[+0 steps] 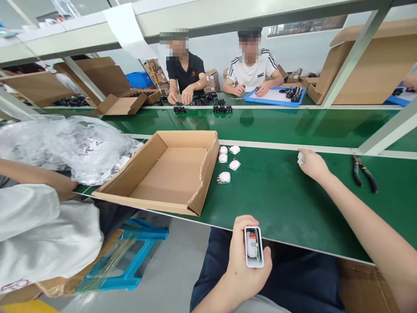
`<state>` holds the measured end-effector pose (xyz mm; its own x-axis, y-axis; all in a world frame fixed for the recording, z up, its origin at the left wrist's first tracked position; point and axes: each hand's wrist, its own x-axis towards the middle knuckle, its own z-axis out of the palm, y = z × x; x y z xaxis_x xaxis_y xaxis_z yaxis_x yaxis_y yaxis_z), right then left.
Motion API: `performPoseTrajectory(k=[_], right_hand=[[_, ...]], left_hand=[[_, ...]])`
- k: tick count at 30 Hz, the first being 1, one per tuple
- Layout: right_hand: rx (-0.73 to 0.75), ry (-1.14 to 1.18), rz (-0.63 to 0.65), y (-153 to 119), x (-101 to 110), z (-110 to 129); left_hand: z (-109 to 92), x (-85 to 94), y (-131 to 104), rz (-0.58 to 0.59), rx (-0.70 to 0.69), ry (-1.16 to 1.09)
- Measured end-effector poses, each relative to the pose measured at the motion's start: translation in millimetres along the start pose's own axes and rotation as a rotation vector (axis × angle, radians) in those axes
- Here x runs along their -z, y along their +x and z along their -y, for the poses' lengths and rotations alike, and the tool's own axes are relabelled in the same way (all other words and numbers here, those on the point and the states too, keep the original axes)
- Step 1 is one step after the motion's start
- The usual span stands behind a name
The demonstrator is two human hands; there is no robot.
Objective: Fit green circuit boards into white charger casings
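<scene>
Across the bench, at twelve o'clock, we can make out dark letters that seem to read NYC on a co-worker's white T-shirt (250, 71); at eleven o'clock, a black polo shirt (184, 66) bears a small orange emblem too tiny for us to read. We see no legible marking on the white rectangular casing (255, 264) in our left hand (237, 263). That hand wraps it firmly, fingers on the nine o'clock side and thumb at three, its open end facing us. Inside show an orange component (253, 237) near twelve and a rounded white part.

Between one and two o'clock from it, our right hand (314, 167) pinches a small white piece (301, 158) over the green bench (276, 195). The pliers (357, 171) lie at three o'clock from that hand. Five white-domed circuit modules (234, 164) sit near twelve o'clock from our left hand, beside a cardboard tray (169, 174).
</scene>
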<state>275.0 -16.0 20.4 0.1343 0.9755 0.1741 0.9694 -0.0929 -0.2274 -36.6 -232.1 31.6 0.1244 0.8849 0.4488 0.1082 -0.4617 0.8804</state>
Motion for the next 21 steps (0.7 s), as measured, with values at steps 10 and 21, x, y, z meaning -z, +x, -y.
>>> performPoseTrajectory(k=[10, 21], right_hand=[[0.536, 0.747, 0.035, -149.8, 52.5, 111.0], [1.03, 0.493, -0.008, -210.5, 82.3, 112.4]], left_hand=[[0.4, 4.1, 5.8, -0.057, 0.001, 0.058], [-4.7, 5.1, 7.2, 0.028, -0.071, 0.171]])
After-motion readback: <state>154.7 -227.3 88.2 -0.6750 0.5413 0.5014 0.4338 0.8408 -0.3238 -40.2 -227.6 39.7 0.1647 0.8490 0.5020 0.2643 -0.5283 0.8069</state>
